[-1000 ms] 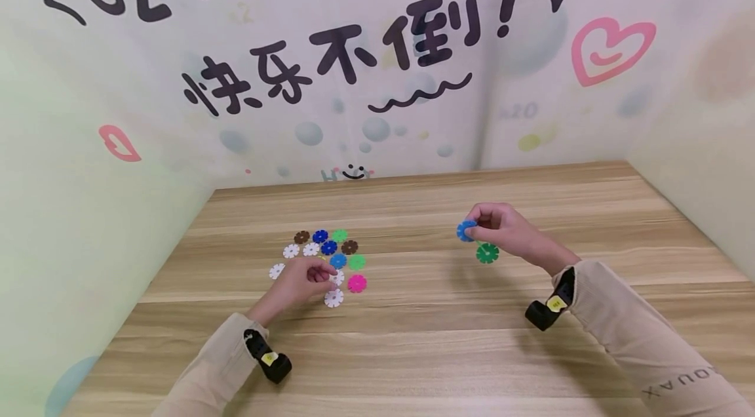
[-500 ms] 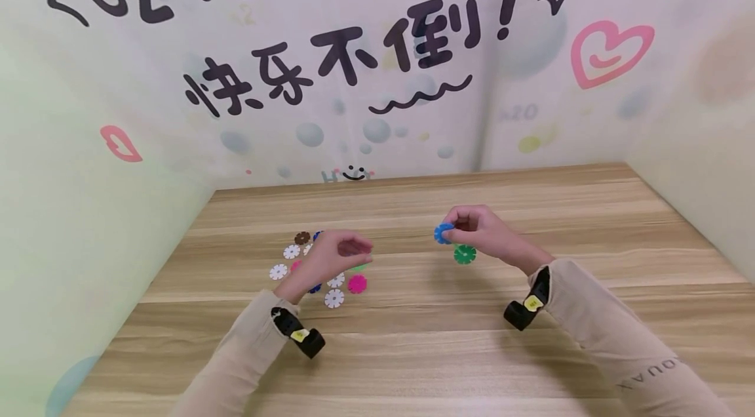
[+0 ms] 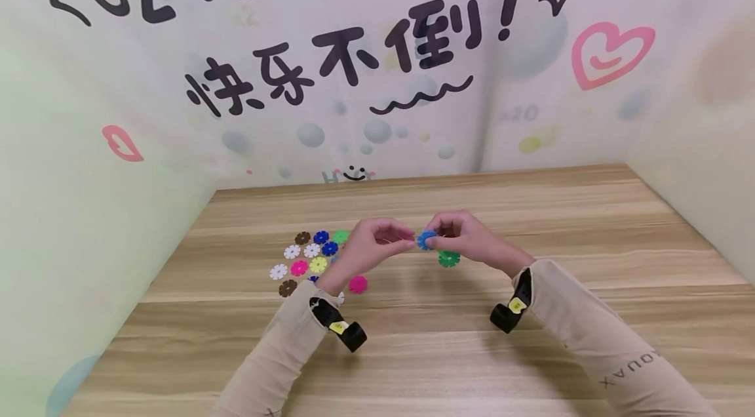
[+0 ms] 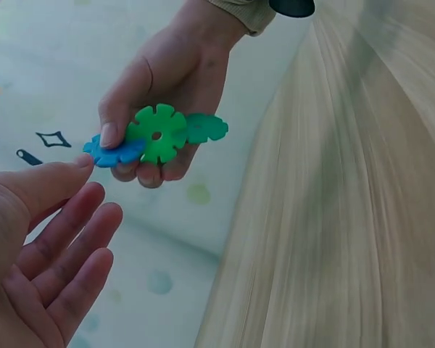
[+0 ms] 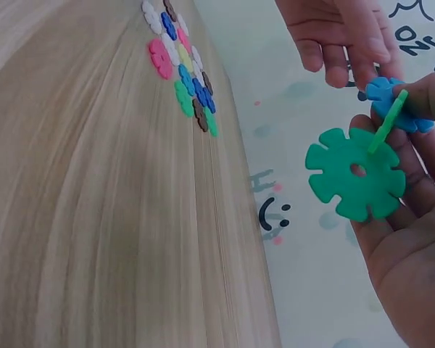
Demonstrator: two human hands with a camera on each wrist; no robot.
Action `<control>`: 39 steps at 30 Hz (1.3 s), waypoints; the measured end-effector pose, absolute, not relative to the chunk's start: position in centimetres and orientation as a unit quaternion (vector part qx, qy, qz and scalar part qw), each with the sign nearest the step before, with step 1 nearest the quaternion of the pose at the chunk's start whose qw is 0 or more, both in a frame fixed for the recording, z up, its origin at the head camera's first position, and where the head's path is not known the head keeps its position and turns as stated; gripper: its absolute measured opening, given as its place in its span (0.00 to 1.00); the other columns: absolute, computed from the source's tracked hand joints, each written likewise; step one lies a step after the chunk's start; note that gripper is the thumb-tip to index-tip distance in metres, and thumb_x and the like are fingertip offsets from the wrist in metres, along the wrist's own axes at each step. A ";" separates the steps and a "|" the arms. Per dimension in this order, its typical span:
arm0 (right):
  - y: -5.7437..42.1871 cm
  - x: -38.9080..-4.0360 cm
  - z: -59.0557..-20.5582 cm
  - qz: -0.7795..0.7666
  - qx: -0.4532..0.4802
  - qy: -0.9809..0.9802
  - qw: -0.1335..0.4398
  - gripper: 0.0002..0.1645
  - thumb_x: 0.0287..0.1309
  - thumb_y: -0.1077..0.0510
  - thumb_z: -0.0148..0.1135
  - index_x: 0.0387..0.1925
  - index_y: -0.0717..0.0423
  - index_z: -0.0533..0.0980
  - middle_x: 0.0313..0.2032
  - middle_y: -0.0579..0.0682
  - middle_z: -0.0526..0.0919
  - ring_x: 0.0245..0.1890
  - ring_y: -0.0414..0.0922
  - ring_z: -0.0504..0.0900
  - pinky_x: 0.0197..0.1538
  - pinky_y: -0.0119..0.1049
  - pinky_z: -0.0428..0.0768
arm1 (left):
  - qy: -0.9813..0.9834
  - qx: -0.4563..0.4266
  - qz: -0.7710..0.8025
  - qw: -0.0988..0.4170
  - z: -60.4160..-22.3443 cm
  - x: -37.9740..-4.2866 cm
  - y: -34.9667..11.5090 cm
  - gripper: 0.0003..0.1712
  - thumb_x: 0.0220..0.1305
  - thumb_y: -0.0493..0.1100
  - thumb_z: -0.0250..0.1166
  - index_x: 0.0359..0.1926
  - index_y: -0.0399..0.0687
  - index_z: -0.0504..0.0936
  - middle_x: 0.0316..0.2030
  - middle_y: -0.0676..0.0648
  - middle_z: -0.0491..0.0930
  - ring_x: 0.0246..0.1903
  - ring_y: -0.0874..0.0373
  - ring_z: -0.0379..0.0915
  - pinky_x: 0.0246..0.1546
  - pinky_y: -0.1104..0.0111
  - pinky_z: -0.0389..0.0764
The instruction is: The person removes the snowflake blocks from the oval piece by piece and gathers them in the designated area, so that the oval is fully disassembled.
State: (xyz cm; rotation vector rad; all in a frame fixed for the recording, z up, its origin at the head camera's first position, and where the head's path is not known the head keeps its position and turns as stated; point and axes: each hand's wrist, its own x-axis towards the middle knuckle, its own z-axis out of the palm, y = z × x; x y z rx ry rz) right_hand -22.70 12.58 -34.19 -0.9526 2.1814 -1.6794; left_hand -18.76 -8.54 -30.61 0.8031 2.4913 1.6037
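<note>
My right hand (image 3: 472, 243) pinches a blue interlocking disc (image 3: 426, 239), a notched, flower-shaped plastic piece, between thumb and fingers. Slotted into it is a light green disc (image 4: 158, 119), which in turn joins a darker green disc (image 5: 341, 181); the three form one short chain held above the table. From the left, my left hand (image 3: 367, 248) comes close, its thumb tip right at the blue disc's free edge in the left wrist view. Its other fingers are spread and gently bent, and no piece shows between them; its index finger is mostly hidden behind the thumb.
Several loose discs lie flat on the wooden table (image 3: 413, 351) at the left, among them a yellow one (image 3: 318, 265), a pink one (image 3: 299, 267) and a brown one (image 3: 288, 288). A printed cloth wall (image 3: 377, 89) stands behind the table.
My left hand has lifted from the loose discs and moved right. My right hand has carried the joined discs left, so the two hands now meet near the table's middle.
</note>
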 end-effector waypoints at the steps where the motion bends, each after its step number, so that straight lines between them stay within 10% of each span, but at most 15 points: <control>1: 12.5 -22.7 -34.2 -0.573 -0.328 0.742 0.115 0.06 0.55 0.63 0.57 0.31 0.65 0.75 0.27 0.51 0.78 0.23 0.40 0.73 0.27 0.29 0.74 | 0.807 0.267 0.526 0.037 -30.6 -18.8 -8.4 0.12 0.56 0.35 0.62 0.40 0.32 0.79 0.35 0.39 0.80 0.34 0.52 0.77 0.35 0.70 0.77; 31: 12.7 -22.7 -33.4 -0.588 -0.338 0.735 0.016 0.11 0.47 0.70 0.62 0.36 0.70 0.74 0.37 0.61 0.78 0.34 0.41 0.77 0.35 0.31 0.78 | 0.718 0.168 0.675 0.012 -33.7 -20.5 -8.1 0.10 0.53 0.30 0.62 0.37 0.27 0.75 0.30 0.41 0.79 0.34 0.41 0.76 0.37 0.60 0.78; 39: 12.3 -22.8 -33.7 -0.550 -0.350 0.756 -0.067 0.06 0.45 0.72 0.62 0.29 0.65 0.77 0.32 0.56 0.79 0.29 0.38 0.74 0.28 0.28 0.76 | 0.667 0.151 0.728 0.048 -34.4 -20.9 -7.7 0.12 0.54 0.29 0.60 0.41 0.27 0.73 0.29 0.44 0.79 0.30 0.58 0.78 0.44 0.54 0.74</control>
